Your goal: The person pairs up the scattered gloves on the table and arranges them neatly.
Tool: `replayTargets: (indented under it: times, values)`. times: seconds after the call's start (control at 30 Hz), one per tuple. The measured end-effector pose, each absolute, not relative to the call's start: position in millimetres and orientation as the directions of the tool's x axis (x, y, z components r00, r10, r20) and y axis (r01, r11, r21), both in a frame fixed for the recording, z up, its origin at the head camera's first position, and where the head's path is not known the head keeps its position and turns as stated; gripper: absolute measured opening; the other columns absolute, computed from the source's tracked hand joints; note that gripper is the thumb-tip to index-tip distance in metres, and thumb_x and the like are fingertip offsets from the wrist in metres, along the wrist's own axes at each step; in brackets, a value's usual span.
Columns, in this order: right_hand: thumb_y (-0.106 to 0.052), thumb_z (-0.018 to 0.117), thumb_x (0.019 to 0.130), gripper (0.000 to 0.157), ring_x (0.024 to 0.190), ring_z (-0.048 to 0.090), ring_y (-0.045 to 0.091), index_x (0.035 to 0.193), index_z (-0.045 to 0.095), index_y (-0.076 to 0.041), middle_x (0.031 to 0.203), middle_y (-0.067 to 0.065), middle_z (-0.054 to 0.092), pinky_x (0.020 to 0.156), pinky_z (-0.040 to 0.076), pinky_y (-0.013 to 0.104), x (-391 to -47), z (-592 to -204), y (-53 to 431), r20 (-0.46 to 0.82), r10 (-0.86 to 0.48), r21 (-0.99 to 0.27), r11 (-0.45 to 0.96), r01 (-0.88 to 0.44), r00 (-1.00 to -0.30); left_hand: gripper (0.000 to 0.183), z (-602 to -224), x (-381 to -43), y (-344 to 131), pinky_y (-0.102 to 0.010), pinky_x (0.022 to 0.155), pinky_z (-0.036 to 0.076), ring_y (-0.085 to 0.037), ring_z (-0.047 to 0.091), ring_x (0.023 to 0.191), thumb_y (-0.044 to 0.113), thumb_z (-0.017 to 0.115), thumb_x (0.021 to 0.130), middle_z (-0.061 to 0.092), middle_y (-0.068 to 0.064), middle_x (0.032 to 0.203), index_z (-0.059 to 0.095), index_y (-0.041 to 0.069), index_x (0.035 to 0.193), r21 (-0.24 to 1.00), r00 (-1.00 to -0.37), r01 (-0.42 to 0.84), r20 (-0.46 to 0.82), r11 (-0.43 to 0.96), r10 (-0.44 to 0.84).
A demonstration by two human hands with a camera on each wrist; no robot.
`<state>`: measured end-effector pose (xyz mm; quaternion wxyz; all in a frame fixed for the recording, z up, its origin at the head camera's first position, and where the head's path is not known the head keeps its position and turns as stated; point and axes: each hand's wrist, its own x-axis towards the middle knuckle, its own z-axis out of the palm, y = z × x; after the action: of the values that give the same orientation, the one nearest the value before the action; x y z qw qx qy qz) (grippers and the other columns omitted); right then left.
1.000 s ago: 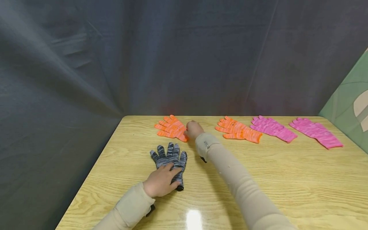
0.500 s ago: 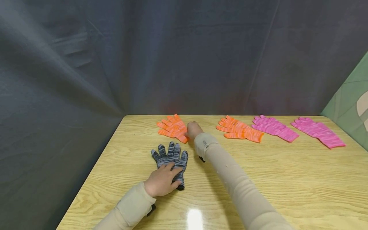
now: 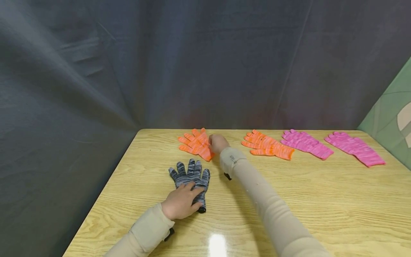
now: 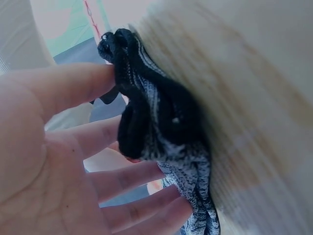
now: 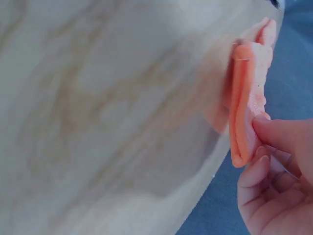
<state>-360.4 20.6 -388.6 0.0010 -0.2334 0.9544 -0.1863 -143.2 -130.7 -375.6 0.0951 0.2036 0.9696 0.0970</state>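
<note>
at the far left of the surface point(image 3: 146, 151), the right hand point(image 3: 219, 143) pinches one orange glove point(image 3: 195, 142) by its cuff point(image 5: 239, 107); placement seems unfinished, not yet let go. the left hand point(image 3: 180, 202) rests loosely spread on the grey glove point(image 3: 193, 174), not grasping; that one possibly unsettled too. second orange glove point(image 3: 268, 145) and two pink gloves point(image 3: 307, 144) lie flat, untouched, apparently done.

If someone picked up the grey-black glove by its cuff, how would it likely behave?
The grey-black glove would probably flop, since its black cuff buckles in loose folds. It is likely light, being thin knit lying nearly flat on the table. Its textured knit surface suggests fingers would grip it without much slipping.
</note>
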Motion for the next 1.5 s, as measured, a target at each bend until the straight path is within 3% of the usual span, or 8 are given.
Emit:
replayTargets:
  times: [0.13, 0.37, 0.73, 1.5]
  values:
    - [-0.011, 0.059, 0.091, 0.009, 0.072, 0.053, 0.020, 0.091, 0.062, -0.003, 0.088, 0.011, 0.064, 0.064, 0.043, 0.030, -350.8, -374.6, 11.9, 0.086, -0.362, -0.319, 0.873, -0.370, -0.928, 0.047, -376.1, -142.6, -130.3, -0.055, 0.096, 0.044, -0.044, 0.047, 0.123, 0.033, 0.058, 0.091, 0.046, -0.021, 0.138, 0.051, 0.014, 0.133, 0.221, -0.900, 0.373, -0.150, 0.901, 0.410]
    - [-0.012, 0.057, 0.092, 0.010, 0.066, 0.051, 0.018, 0.094, 0.064, -0.004, 0.089, 0.012, 0.065, 0.059, 0.040, 0.028, -348.6, -360.1, 21.1, 0.144, -0.406, -0.373, 0.823, -0.429, -0.903, 0.047, -378.2, -144.8, -130.8, -0.054, 0.097, 0.043, -0.043, 0.045, 0.124, 0.034, 0.056, 0.093, 0.045, -0.020, 0.139, 0.050, 0.015, 0.135, 0.224, -0.896, 0.370, -0.172, 0.902, 0.410]
    - [-0.011, 0.058, 0.092, 0.008, 0.059, 0.051, 0.016, 0.088, 0.062, -0.005, 0.075, 0.010, 0.062, 0.052, 0.038, 0.025, -342.6, -343.7, 28.0, 0.222, -0.420, -0.437, 0.764, -0.475, -0.880, 0.047, -377.7, -143.9, -130.1, -0.055, 0.096, 0.043, -0.043, 0.045, 0.125, 0.033, 0.056, 0.092, 0.045, -0.021, 0.138, 0.050, 0.014, 0.134, 0.244, -0.896, 0.365, -0.171, 0.898, 0.410]
    - [-0.012, 0.055, 0.093, 0.016, 0.058, 0.044, 0.015, 0.105, 0.061, -0.002, 0.076, 0.010, 0.057, 0.053, 0.037, 0.025, -327.7, -324.1, 47.5, 0.245, -0.454, -0.496, 0.701, -0.513, -0.857, 0.047, -374.5, -143.3, -129.0, -0.056, 0.095, 0.044, -0.044, 0.047, 0.122, 0.032, 0.060, 0.090, 0.047, -0.021, 0.135, 0.052, 0.013, 0.133, 0.240, -0.901, 0.366, -0.151, 0.899, 0.408]
